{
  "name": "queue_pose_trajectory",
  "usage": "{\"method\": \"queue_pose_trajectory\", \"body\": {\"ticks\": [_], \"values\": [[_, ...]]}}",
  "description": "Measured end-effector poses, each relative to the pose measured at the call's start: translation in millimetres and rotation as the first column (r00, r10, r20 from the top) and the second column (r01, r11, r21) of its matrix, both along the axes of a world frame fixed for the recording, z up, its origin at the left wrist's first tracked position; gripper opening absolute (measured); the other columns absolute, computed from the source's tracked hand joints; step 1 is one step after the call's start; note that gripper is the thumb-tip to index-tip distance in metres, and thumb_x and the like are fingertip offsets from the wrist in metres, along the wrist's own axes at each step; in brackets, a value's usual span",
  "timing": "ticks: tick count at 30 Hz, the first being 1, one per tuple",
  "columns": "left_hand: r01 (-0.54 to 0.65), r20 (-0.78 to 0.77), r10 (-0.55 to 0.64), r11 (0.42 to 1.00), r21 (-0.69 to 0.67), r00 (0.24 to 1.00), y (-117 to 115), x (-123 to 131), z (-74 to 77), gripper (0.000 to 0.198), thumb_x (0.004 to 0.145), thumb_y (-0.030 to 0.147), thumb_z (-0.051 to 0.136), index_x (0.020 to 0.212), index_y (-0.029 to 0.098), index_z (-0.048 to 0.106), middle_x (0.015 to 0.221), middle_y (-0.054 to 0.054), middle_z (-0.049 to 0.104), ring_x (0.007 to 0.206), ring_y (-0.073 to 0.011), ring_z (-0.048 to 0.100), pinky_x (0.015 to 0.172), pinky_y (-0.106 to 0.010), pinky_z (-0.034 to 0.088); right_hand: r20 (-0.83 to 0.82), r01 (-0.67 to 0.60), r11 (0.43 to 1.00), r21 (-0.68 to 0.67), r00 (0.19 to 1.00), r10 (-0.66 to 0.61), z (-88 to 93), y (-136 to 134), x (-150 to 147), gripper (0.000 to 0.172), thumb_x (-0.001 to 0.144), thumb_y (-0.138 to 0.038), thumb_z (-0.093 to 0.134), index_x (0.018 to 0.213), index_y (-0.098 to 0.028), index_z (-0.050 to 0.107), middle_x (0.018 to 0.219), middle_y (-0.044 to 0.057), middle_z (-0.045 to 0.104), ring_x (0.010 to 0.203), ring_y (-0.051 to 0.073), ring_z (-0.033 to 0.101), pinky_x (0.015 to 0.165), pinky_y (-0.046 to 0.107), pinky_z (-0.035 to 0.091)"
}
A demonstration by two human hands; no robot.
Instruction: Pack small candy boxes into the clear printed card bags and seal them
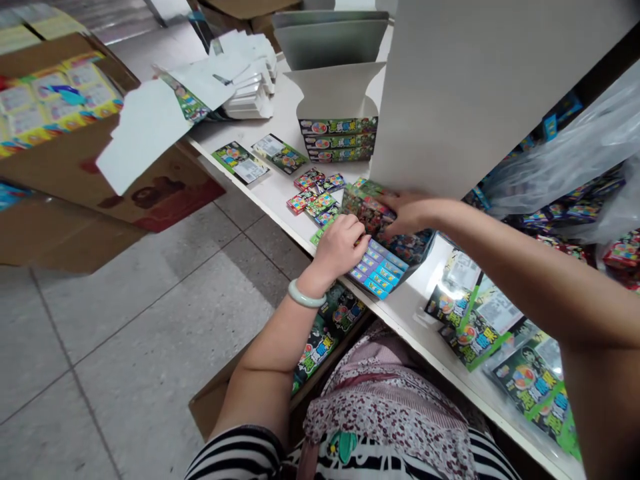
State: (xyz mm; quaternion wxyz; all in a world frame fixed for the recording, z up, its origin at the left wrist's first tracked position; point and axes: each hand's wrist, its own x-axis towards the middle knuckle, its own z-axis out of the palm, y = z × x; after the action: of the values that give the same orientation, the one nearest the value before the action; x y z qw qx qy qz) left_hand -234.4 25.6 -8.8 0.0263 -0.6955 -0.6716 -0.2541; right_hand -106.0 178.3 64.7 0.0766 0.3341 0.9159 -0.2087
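Note:
A printed display box (367, 203) lies open on the white table, with rows of small purple and blue candy boxes (377, 267) along its near side. My left hand (343, 245), a pale bangle on its wrist, is curled over the left end of these rows. Its fingers are bent together, and whatever lies under them is hidden. Across the dark printed panel of the display box rests my right hand (407, 210), fingers spread apart. Loose small candy boxes (320, 200) in red, green and dark colours are scattered just left of the display box.
Stacked open display boxes (340, 140) stand at the back beside a grey panel (450, 80). Folded white cartons (250, 80) are piled at the far left. Flat printed packs (470, 320) cover the table's right part. Cardboard boxes (170, 200) stand on the floor left.

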Motion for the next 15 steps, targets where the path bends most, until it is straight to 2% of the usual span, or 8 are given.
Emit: {"method": "queue_pose_trajectory", "body": {"ticks": [3, 6, 8, 10, 12, 13, 15], "values": [[-0.016, -0.012, 0.016, 1.000, 0.023, 1.000, -1.4, 1.4, -1.5, 0.021, 0.097, 0.031, 0.051, 0.081, 0.020, 0.060, 0.091, -0.008, 0.063, 0.092, -0.0252, 0.056, 0.085, -0.040, 0.047, 0.116, 0.004, 0.994, 0.107, 0.993, -0.016, -21.4, -17.9, 2.5, 0.095, 0.077, -0.070, 0.069, 0.156, -0.027, 0.038, 0.159, 0.019, 0.038, 0.140, 0.053, 0.039, 0.110, 0.067, 0.034], [0.007, 0.041, -0.008, 0.999, 0.035, 0.999, -2.7, 0.3, -2.3, 0.023, 0.099, 0.033, 0.051, 0.083, 0.019, 0.060, 0.092, -0.008, 0.064, 0.094, -0.0242, 0.058, 0.087, -0.039, 0.049, 0.012, 0.014, 0.993, 0.121, 1.000, -0.015, -37.7, -24.5, 19.8, 0.085, 0.090, -0.072, 0.047, 0.159, -0.025, 0.031, 0.168, 0.017, 0.022, 0.151, 0.047, 0.021, 0.118, 0.064, 0.024], [0.015, 0.115, -0.024, 0.997, 0.074, 0.993, -2.8, -4.7, -1.1, 0.015, 0.097, 0.032, 0.055, 0.093, 0.019, 0.061, 0.100, -0.008, 0.065, 0.100, -0.0232, 0.060, 0.092, -0.039, 0.050, -0.095, -0.005, 0.991, 0.136, 0.995, 0.018, -42.2, -24.3, 37.0, 0.077, 0.095, -0.065, 0.040, 0.159, -0.023, 0.030, 0.168, 0.015, 0.024, 0.154, 0.040, 0.020, 0.120, 0.059, 0.023], [-0.066, 0.166, 0.041, 0.987, 0.146, 0.985, -0.5, -13.9, 1.4, 0.016, 0.096, 0.030, 0.058, 0.108, 0.020, 0.062, 0.112, -0.009, 0.063, 0.110, -0.0234, 0.059, 0.099, -0.040, 0.049, -0.182, -0.043, 0.980, 0.193, 0.980, 0.079, -42.9, -25.8, 53.4, 0.068, 0.099, -0.058, 0.035, 0.158, -0.023, 0.033, 0.167, 0.014, 0.028, 0.153, 0.036, 0.024, 0.120, 0.057, 0.023], [-0.160, 0.165, 0.130, 0.970, 0.181, 0.978, 5.2, -26.3, 4.0, 0.023, 0.094, 0.029, 0.059, 0.116, 0.021, 0.062, 0.120, -0.010, 0.061, 0.119, -0.0248, 0.056, 0.104, -0.042, 0.047, -0.191, -0.099, 0.963, 0.252, 0.970, 0.150, -42.9, -31.4, 64.9, 0.061, 0.101, -0.053, 0.033, 0.156, -0.026, 0.038, 0.167, 0.011, 0.029, 0.152, 0.036, 0.024, 0.120, 0.057, 0.023], [-0.170, 0.147, 0.147, 0.973, 0.156, 0.978, 9.1, -33.0, 4.8, 0.023, 0.094, 0.029, 0.059, 0.115, 0.021, 0.063, 0.119, -0.010, 0.061, 0.118, -0.0254, 0.056, 0.104, -0.042, 0.047, -0.172, -0.125, 0.954, 0.273, 0.969, 0.176, -43.6, -35.2, 68.4, 0.058, 0.102, -0.052, 0.033, 0.154, -0.028, 0.042, 0.167, 0.010, 0.029, 0.153, 0.037, 0.023, 0.120, 0.058, 0.022], [-0.118, 0.118, 0.115, 0.993, 0.017, 0.986, 17.8, -45.9, 5.2, 0.020, 0.094, 0.028, 0.056, 0.108, 0.020, 0.068, 0.109, -0.009, 0.065, 0.107, -0.0245, 0.061, 0.098, -0.041, 0.050, -0.124, -0.134, 0.945, 0.298, 0.976, 0.177, -46.7, -42.9, 71.5, 0.054, 0.102, -0.051, 0.036, 0.150, -0.032, 0.048, 0.167, 0.009, 0.030, 0.153, 0.039, 0.021, 0.118, 0.062, 0.021]]}}
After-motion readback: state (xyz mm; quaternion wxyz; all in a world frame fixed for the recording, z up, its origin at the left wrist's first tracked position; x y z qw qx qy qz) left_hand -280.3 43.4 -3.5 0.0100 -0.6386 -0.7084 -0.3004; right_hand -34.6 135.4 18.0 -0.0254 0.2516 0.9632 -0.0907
